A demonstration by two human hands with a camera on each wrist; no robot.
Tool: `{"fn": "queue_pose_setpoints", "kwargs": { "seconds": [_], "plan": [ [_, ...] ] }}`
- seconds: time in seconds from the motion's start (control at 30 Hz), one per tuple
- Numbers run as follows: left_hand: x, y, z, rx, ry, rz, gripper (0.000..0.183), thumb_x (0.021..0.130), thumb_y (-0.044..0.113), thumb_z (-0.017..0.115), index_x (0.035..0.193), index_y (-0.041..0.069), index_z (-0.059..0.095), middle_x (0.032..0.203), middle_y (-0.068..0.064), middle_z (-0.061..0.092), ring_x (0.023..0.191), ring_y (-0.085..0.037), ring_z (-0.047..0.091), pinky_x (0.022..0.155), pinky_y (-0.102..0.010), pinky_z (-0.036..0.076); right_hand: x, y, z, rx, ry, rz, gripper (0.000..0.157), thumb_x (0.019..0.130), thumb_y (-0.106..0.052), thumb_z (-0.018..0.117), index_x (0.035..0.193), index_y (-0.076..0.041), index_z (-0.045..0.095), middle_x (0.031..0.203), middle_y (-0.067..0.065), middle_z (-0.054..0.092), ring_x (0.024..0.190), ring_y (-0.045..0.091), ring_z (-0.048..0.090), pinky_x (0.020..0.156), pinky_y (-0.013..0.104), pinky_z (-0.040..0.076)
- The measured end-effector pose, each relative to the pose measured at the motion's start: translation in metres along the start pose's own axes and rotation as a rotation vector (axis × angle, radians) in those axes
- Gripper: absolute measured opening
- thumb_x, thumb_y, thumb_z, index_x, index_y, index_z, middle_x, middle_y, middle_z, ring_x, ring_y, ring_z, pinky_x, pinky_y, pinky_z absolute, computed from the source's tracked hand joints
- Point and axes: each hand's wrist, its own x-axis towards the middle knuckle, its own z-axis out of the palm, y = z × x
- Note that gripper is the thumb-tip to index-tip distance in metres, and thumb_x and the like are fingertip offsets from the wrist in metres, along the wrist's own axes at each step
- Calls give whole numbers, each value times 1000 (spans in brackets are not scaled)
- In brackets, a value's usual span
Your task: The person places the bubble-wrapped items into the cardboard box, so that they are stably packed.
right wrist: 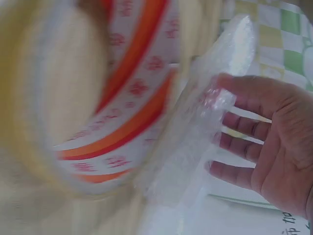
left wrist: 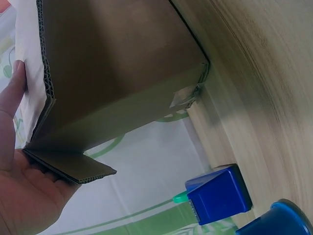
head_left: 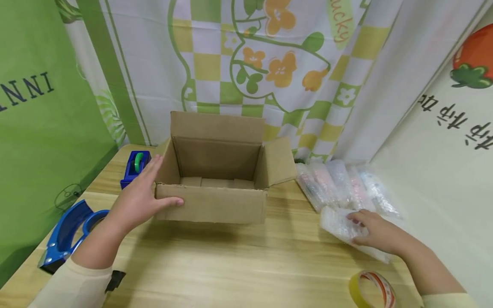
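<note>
An uncapped cardboard box (head_left: 212, 205) stands on the table with its top flaps spread outward. At its front left corner, my left hand (head_left: 136, 196) grips it, thumb on the front flap and fingers along the left flap. The left wrist view shows that thumb (left wrist: 18, 90) against the flap's pale face, with the other fingers partly hidden behind a side flap (left wrist: 73, 166). On the right, my right hand (head_left: 375, 233) touches a bubble-wrapped packet (head_left: 339, 224), thumb and fingers spread apart. Its fingertips (right wrist: 220, 139) meet the clear wrap (right wrist: 190, 132) in the right wrist view.
Several bubble-wrapped packets (head_left: 339, 182) lie in a row behind the right hand. A yellow tape roll (head_left: 358, 291) is near the front right edge. To the left are a blue tape dispenser (head_left: 131, 169) with green tape and a larger blue tape cutter (head_left: 63, 239). Printed curtains hang behind.
</note>
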Motion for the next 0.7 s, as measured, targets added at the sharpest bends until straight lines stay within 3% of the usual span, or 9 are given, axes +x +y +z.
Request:
{"fn": "queue_pose_setpoints", "kwargs": {
  "seconds": [0.1, 0.2, 0.33, 0.53, 0.7],
  "plan": [
    [0, -1, -1, -6, 2, 1, 123, 72, 75, 67, 159, 24, -3, 166, -3, -2, 146, -47, 18, 103, -71, 31, 2, -6, -15, 38, 67, -26, 65, 87, -40, 74, 135, -3, 53, 118, 10, 58, 106, 29, 58, 84, 48, 51],
    [0, -1, -2, -9, 1, 1, 124, 72, 75, 67, 159, 24, -4, 166, -4, -2, 146, -48, 19, 103, -71, 31, 5, -13, -30, 94, 123, -23, 61, 91, -39, 70, 139, -7, 48, 128, 12, 51, 115, 34, 52, 87, 56, 49],
    [0, -1, -2, -6, -3, -2, 124, 72, 75, 67, 159, 23, -4, 166, -7, 0, 146, -47, 19, 103, -71, 32, 13, -22, -49, 195, 138, -16, 60, 95, -35, 65, 143, -9, 41, 144, 18, 39, 126, 41, 45, 90, 60, 48],
    [0, -1, -1, -11, -6, 0, 123, 72, 75, 67, 159, 23, -3, 166, -6, 0, 146, -47, 20, 103, -71, 32, 27, -37, -67, 179, 126, 0, 66, 96, -40, 62, 147, -7, 37, 141, 19, 49, 128, 37, 48, 96, 53, 46],
    [0, -1, -1, -15, -11, 0, 123, 72, 75, 67, 159, 24, -3, 166, -5, 0, 146, -46, 19, 103, -70, 31, 43, -52, -78, 159, 182, -32, 67, 95, -39, 64, 148, -7, 39, 140, 17, 52, 127, 35, 49, 96, 54, 44]
  ]
}}
